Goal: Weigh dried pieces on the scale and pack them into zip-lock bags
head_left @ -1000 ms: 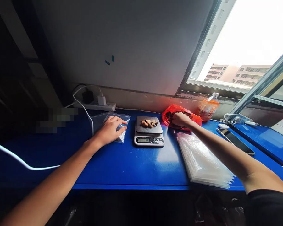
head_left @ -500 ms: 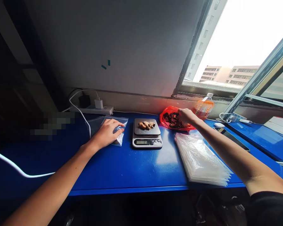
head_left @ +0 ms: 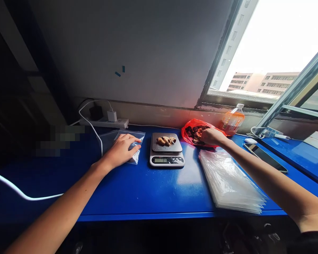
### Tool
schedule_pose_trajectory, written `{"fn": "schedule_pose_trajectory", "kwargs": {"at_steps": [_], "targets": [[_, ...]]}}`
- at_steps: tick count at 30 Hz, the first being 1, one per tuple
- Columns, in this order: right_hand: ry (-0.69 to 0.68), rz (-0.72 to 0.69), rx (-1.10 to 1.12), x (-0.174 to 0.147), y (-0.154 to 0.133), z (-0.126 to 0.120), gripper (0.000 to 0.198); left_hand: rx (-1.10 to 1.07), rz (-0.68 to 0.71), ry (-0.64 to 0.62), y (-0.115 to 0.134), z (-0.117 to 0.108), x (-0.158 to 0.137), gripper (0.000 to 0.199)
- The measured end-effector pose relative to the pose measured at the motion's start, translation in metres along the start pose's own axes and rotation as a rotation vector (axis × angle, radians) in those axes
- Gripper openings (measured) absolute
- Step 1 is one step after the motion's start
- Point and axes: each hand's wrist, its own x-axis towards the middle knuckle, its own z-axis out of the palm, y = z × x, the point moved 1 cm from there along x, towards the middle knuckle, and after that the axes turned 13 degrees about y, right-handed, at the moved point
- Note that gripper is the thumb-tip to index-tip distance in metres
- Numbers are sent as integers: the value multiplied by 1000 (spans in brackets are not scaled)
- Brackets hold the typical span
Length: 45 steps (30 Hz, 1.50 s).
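Observation:
My left hand [head_left: 123, 150], its fingers apart, rests on a clear zip bag [head_left: 138, 137] at the left of the kitchen scale [head_left: 166, 159]. Several dried brown pieces [head_left: 165, 140], maybe mushroom, lie on the scale's plate, and its display seems to read 85. My right hand [head_left: 212, 136] reaches into a red plastic bag [head_left: 186, 133] right of the scale. Dark dried pieces [head_left: 197, 133] fill that bag. The fingers of this hand are hidden among them, so any hold is out of sight.
A stack of clear zip bags [head_left: 230, 180] lies under my right forearm. An orange drink bottle [head_left: 233, 120] stands behind the red bag. A phone [head_left: 265, 157] lies farther right. At the back left is a power strip [head_left: 106, 122], with a white cable [head_left: 91, 126] running forward.
My right hand has dipped lower and deeper into the red bag. My left hand stays where it was on the zip bag, and the pieces on the scale look unchanged.

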Motion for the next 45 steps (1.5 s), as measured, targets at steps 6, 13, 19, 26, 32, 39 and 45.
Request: {"fn": "schedule_pose_trajectory", "kwargs": {"at_steps": [6, 13, 19, 26, 32, 39, 45], "targets": [[-25, -32, -28, 1, -1, 6, 29, 19, -27, -18, 0, 0, 0, 36], [3, -92, 13, -7, 6, -9, 24, 14, -16, -14, 0, 0, 0, 34], [189, 27, 313, -37, 23, -27, 20, 30, -12, -22, -2, 2, 0, 32], [418, -179, 564, -81, -19, -81, 15, -75, 177, 41, 54, 0, -9, 32], [625, -501, 465, -102, -88, -106, 25, -683, -126, -184, 126, 13, -4, 45], [630, -602, 501, -86, -77, -108, 23, -654, -263, 1, 101, 20, 35, 21], [586, 114, 601, -63, 21, -49, 21, -508, -341, 124, 47, 23, 42, 10]]}}
